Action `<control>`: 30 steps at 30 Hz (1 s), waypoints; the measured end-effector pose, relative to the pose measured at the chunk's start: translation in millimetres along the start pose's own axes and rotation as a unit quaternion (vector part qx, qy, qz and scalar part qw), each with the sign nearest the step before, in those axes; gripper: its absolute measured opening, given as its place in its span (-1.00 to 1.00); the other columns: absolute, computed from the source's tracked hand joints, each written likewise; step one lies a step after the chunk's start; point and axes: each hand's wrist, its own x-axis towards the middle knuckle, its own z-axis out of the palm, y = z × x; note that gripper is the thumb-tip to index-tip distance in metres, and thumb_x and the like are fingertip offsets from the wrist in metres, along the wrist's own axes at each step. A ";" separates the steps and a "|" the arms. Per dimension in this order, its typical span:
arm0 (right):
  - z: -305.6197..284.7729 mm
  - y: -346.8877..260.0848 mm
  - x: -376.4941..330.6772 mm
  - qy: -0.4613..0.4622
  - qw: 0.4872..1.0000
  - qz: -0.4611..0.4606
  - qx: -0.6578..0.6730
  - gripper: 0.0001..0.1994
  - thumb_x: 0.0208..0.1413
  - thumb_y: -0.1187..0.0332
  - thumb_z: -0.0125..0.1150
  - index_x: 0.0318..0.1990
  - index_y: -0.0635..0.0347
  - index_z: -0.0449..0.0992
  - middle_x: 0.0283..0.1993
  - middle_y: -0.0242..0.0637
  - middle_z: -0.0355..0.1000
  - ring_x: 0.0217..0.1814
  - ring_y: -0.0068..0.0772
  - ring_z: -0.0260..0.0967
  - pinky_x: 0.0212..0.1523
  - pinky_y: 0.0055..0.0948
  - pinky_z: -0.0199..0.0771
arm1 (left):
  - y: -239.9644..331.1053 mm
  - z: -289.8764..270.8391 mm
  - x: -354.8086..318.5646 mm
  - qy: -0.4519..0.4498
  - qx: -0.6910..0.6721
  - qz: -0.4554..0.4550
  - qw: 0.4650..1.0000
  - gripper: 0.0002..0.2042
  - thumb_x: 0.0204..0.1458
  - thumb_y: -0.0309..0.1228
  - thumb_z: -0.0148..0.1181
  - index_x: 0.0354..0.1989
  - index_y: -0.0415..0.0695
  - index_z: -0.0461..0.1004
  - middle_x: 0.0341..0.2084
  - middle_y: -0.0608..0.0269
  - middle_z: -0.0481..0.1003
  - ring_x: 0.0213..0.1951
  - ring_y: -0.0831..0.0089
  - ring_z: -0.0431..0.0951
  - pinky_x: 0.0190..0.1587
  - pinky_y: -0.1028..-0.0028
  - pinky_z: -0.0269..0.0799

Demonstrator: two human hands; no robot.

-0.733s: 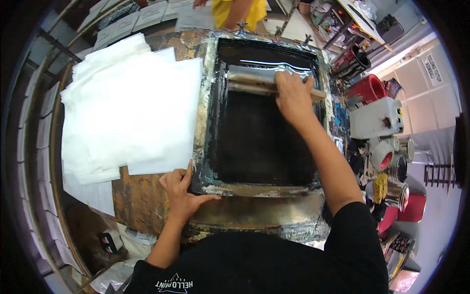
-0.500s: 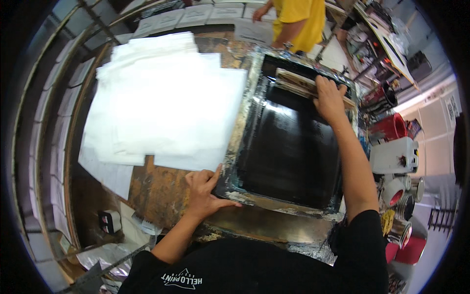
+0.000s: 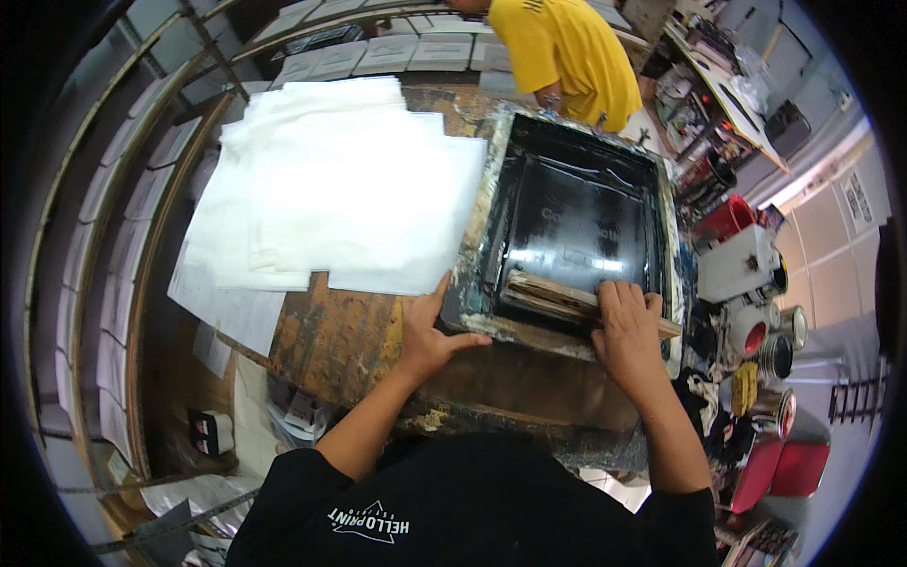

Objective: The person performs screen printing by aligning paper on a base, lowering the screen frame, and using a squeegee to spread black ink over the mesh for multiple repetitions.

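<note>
A screen-printing frame (image 3: pixel 470 265) lies on the worktable, its mesh (image 3: pixel 576 222) coated with glossy black ink that shows faint lettering. My right hand (image 3: pixel 627 326) grips a wooden squeegee (image 3: pixel 553 295) at the near end of the mesh; the tool lies crosswise, and its blade is hidden. At the frame's near left corner rests my left hand (image 3: pixel 430 337), thumb and fingers spread along the edge, holding nothing. Left of the frame, a loose pile of white sheets (image 3: pixel 331 189) covers much of the table.
Stained worktable (image 3: pixel 331 326) beneath. Racks of sheets (image 3: pixel 118 255) stand at the left. Along the right are a white jerrycan (image 3: pixel 732 266), a red bucket (image 3: pixel 726 219) and several cans. A person in a yellow shirt (image 3: pixel 567 57) bends at the far side.
My right hand has drawn the squeegee from the far end of the mesh to the near end. My left hand stays at the corner. The person in yellow has leaned over.
</note>
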 end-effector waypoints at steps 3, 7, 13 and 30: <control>-47.6 -27.6 -3.8 0.069 0.997 0.029 -0.006 -0.51 -0.06 0.33 0.46 0.02 0.19 0.40 -0.03 -0.14 0.35 0.11 -0.02 0.33 0.16 0.03 0.21 | 35.9 -6.9 19.5 0.034 -0.099 -0.106 0.989 0.09 -0.24 -0.06 0.74 0.45 -0.37 0.31 -0.11 0.06 0.57 -0.10 0.26 0.55 0.16 0.22 0.41; -98.9 -11.1 36.7 0.239 0.970 -0.006 -0.037 -0.58 0.09 0.17 0.34 0.01 0.20 0.44 -0.12 -0.11 0.40 0.03 0.04 0.35 0.13 0.00 0.24 | 74.6 -17.0 83.2 0.125 -0.276 -0.005 0.953 -0.14 0.05 -0.40 0.61 0.47 -0.43 0.23 0.21 -0.03 0.51 0.20 0.33 0.53 0.29 0.34 0.43; -152.5 28.3 111.1 0.323 0.946 -0.004 -0.033 -0.58 0.29 -0.03 0.15 -0.25 0.22 0.50 -0.37 -0.01 0.46 -0.26 0.07 0.42 -0.17 -0.04 0.40 | 21.8 33.5 191.1 0.173 -0.341 0.039 0.923 -0.32 0.43 -0.20 0.16 0.55 -0.29 0.03 -0.13 0.22 0.53 -0.24 0.47 0.51 -0.16 0.40 0.45; -207.2 21.8 139.9 0.183 0.977 0.104 0.019 -0.34 0.45 -0.19 -0.09 -0.53 0.18 0.48 -0.53 -0.30 0.40 -0.47 -0.38 0.34 -0.39 -0.27 0.43 | -110.9 176.5 301.3 -0.008 0.035 0.124 0.992 -0.72 0.24 -0.14 0.36 -0.12 -0.09 0.76 -0.26 0.00 0.64 -0.27 0.09 0.65 -0.16 0.21 0.56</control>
